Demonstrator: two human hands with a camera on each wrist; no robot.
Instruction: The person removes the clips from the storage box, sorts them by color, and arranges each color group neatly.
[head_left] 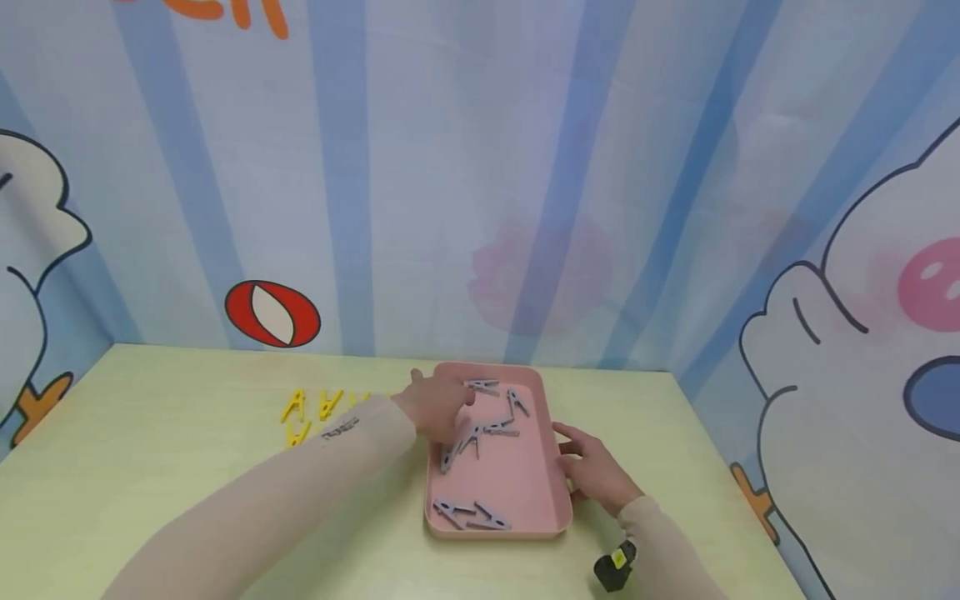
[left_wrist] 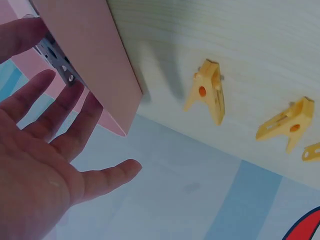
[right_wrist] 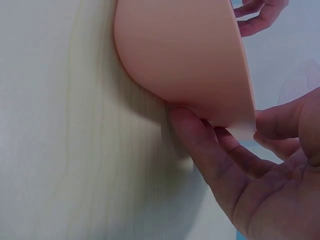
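A pink tray [head_left: 517, 492] lies on the table with several grey clothespins [head_left: 487, 429] scattered in it. My left hand [head_left: 438, 408] reaches over its left wall, fingers spread. In the left wrist view, a grey clothespin [left_wrist: 59, 62] shows between the thumb and the other fingers, partly hidden by the tray wall; whether they touch it is hard to tell. My right hand [head_left: 596, 471] holds the tray's right side. One digit sits at the bottom edge, another at the rim [right_wrist: 250, 95].
Several yellow clothespins [head_left: 296, 406] lie on the table [head_left: 187, 433] left of the tray, some hidden behind the left sleeve [head_left: 300, 483]. A printed cloth backdrop [head_left: 420, 208] rises behind the table. A black object with a yellow patch [head_left: 615, 567] is at the right wrist.
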